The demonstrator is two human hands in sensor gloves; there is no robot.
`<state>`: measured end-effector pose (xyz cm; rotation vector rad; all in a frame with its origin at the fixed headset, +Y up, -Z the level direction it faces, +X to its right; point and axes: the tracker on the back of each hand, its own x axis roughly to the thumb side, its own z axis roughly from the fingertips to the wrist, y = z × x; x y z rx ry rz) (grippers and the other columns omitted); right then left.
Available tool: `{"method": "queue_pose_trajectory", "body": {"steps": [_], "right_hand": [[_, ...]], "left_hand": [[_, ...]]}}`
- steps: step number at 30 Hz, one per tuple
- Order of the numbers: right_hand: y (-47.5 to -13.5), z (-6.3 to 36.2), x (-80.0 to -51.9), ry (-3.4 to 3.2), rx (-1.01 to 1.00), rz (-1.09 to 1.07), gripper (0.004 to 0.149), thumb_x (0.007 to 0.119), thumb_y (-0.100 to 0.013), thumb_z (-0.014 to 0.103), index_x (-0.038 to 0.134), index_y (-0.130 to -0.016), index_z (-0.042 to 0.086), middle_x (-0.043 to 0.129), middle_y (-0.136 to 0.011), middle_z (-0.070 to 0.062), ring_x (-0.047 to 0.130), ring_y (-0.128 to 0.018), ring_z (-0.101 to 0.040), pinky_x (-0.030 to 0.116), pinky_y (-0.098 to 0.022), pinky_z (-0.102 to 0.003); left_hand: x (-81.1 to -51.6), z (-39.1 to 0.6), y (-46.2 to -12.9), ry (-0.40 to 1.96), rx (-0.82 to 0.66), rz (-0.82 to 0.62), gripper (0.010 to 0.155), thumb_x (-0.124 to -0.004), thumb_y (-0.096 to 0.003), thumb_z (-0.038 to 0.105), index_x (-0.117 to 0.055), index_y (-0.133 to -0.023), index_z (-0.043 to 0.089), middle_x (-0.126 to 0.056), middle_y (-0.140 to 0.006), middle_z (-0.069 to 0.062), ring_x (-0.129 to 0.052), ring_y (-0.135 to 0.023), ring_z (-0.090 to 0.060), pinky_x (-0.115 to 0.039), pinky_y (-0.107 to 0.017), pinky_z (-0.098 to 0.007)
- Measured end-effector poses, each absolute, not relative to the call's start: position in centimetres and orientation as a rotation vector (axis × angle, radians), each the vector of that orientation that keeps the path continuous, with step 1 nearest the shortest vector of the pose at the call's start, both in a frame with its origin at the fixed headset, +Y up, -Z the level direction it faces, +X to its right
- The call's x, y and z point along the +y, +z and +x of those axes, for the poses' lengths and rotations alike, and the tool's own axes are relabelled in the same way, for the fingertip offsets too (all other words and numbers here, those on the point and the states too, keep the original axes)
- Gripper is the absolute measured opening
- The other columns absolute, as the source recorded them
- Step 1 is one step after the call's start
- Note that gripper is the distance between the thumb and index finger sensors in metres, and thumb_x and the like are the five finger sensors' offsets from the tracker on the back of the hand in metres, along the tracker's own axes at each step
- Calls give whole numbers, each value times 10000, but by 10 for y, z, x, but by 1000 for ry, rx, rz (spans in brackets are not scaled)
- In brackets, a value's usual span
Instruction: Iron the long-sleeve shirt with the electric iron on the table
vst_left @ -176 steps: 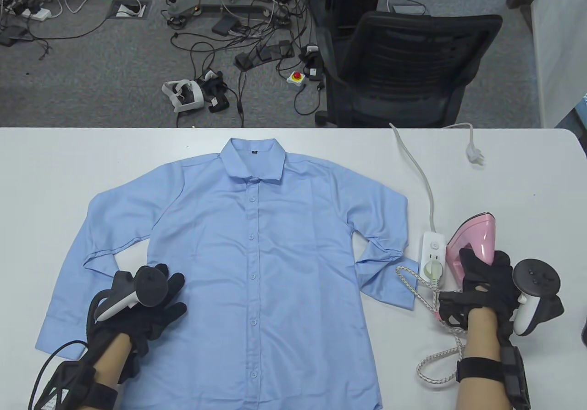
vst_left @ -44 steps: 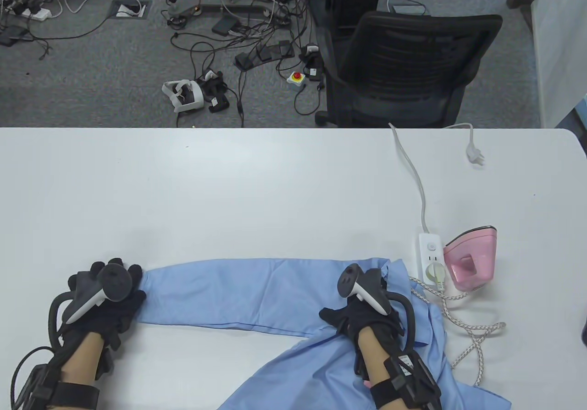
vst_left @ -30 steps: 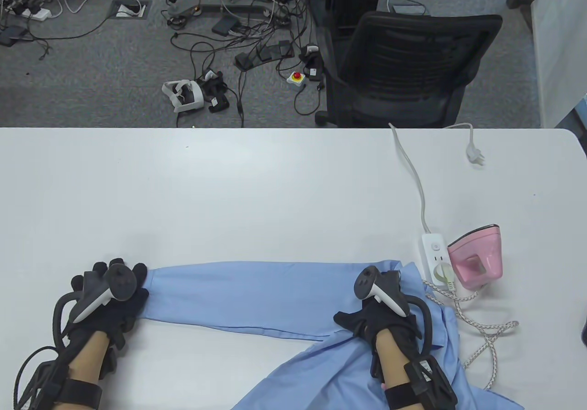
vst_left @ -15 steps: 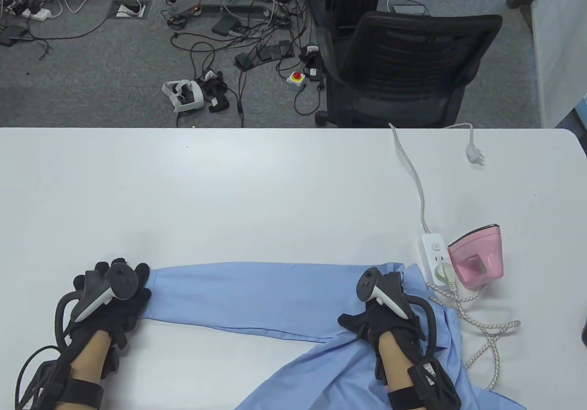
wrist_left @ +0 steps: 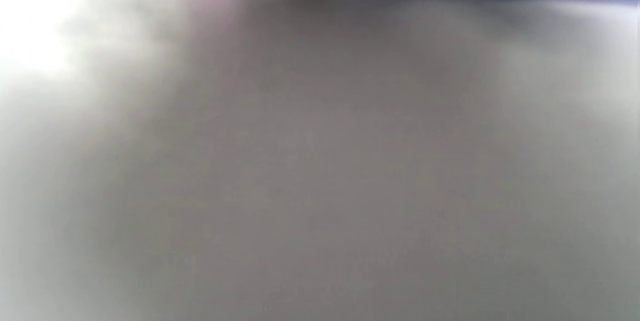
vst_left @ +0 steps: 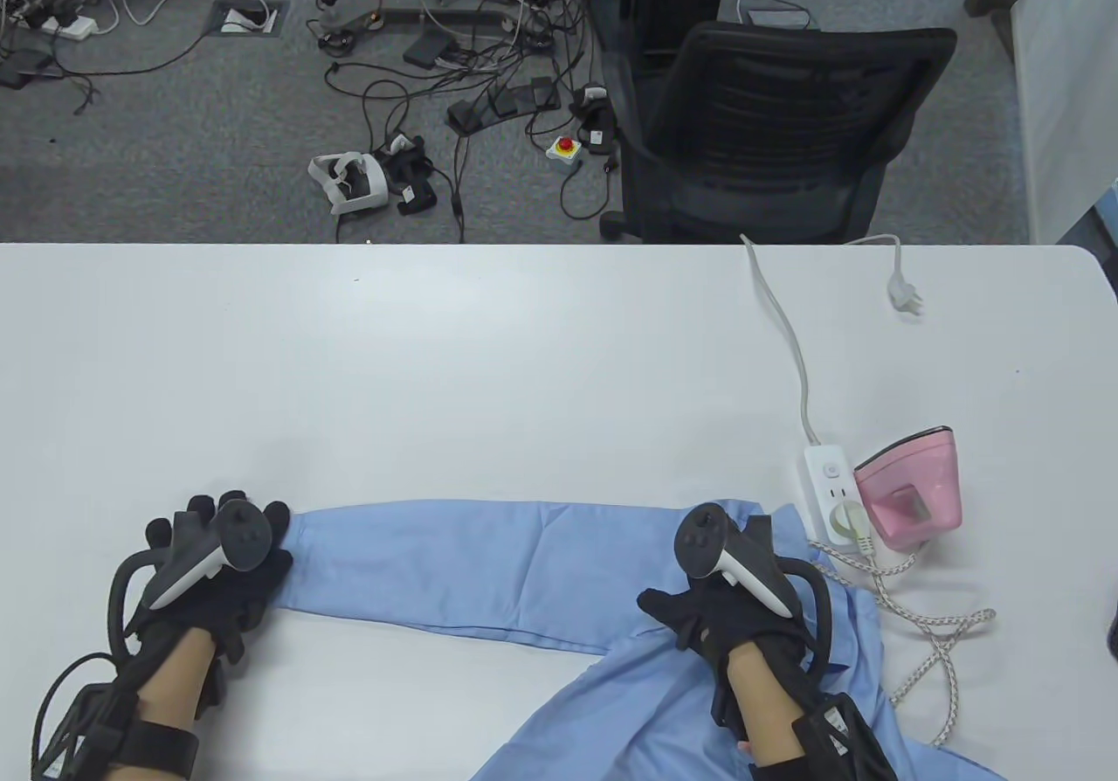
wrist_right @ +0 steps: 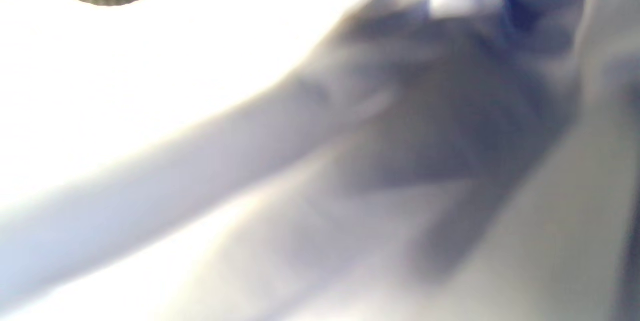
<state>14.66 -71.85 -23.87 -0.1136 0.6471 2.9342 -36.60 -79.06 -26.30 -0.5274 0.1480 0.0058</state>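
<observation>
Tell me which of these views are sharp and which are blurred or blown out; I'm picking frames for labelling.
Table view: sharp and evenly lit, the shirt, iron and both hands clear. Left wrist view: fully out of focus, grey table with glare at upper left, a blue strip of cloth at the top. Right wrist view: soft blurred cloth folds, upper left overexposed to white.

Table cam sits high, looking down and forward over the white table (vst_left: 437, 362) to the floor (vst_left: 175, 143) beyond. Both wrist cams are jammed right up close and blurry: the left sees mostly bare table, the right mostly blue shirt (wrist_right: 400, 161). All three share that shirt (vst_left: 489, 567).
</observation>
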Motion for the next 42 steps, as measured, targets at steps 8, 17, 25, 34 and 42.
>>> {"method": "queue_pose_trajectory", "body": {"steps": [8, 17, 25, 34, 42], "right_hand": [[-219, 203, -615, 2686, -146, -204, 829, 634, -312, 693, 480, -957, 195, 487, -971, -110, 709, -796, -345, 696, -535, -481], [-231, 330, -639, 2717, -160, -964, 1018, 656, -276, 732, 243, -994, 139, 322, -952, -136, 627, -755, -328, 673, -499, -458], [-267, 383, -699, 2321, 88, -1113, 927, 712, -279, 705, 375, -965, 180, 396, -945, -92, 665, -765, -323, 689, -509, -457], [-273, 401, -734, 2031, 300, -939, 639, 790, -323, 642, 656, -816, 258, 608, -898, -42, 762, -708, -336, 737, -464, -457], [-284, 391, -739, 1955, 264, -841, 610, 840, -321, 617, 745, -794, 245, 656, -916, -3, 712, -712, -397, 710, -488, -473]], "left_hand": [[-791, -367, -263, 16, 151, -534, 585, -480, -527, 600, -236, -1051, 510, -73, -1211, 18, 8, -1069, -285, 12, -675, -626], [-791, -367, -264, 23, 157, -538, 584, -482, -527, 600, -236, -1049, 512, -72, -1211, 17, 10, -1068, -286, 12, -675, -626], [-791, -366, -265, 21, 165, -529, 583, -487, -527, 594, -246, -1050, 507, -68, -1208, 19, 14, -1066, -286, 12, -674, -625], [-790, -366, -265, 32, 166, -530, 581, -490, -527, 596, -248, -1049, 508, -73, -1209, 18, 11, -1067, -285, 10, -677, -624], [-790, -365, -265, 23, 173, -528, 582, -486, -526, 594, -245, -1049, 506, -84, -1211, 13, 2, -1068, -288, 0, -679, -626]]}}
